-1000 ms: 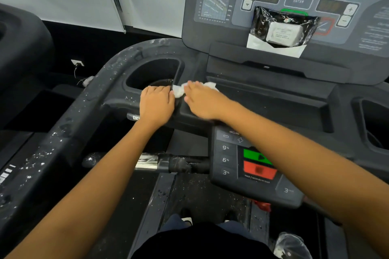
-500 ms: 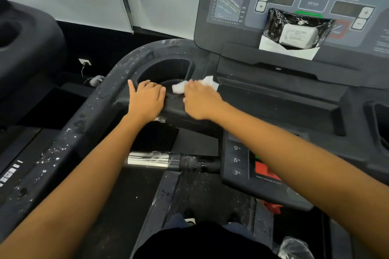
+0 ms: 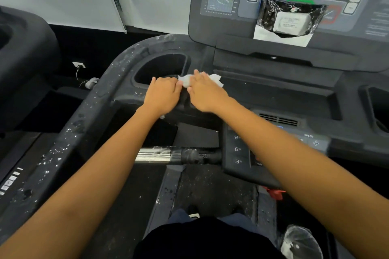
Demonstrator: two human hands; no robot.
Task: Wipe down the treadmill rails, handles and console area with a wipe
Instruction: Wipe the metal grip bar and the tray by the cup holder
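1. Closing the gap since half a second ago, the left hand (image 3: 163, 95) slides in along the dark ledge until it almost meets the right hand (image 3: 207, 92); its thumb, splayed before, is now drawn in
2. Head view, the change: the right hand keeps to much the same patch, at the inner lip of the left cup holder (image 3: 162, 67), so the scrubbing appears to be short strokes over one stubborn strip and not a sweep along the frame
3. Head view, the hands: the left hand lies palm down on the ledge, fingers fairly straight, gripping nothing that shows; the right hand holds the wipe (image 3: 215, 82), its fingers laid over it and the thumb tucked against the bunched end
4. Head view, the wipe: it sits under and just ahead of the right fingers, a white corner poking out to the right and a crumpled end toward the left fingertips, which it seems to touch
5. Head view, what remains: the left rail (image 3: 69, 132) is speckled with pale spots, and the chrome grip bar (image 3: 153, 154) and console (image 3: 223, 23), where a wipe pack (image 3: 288, 19) leans, look untouched, so the job seems far from finished
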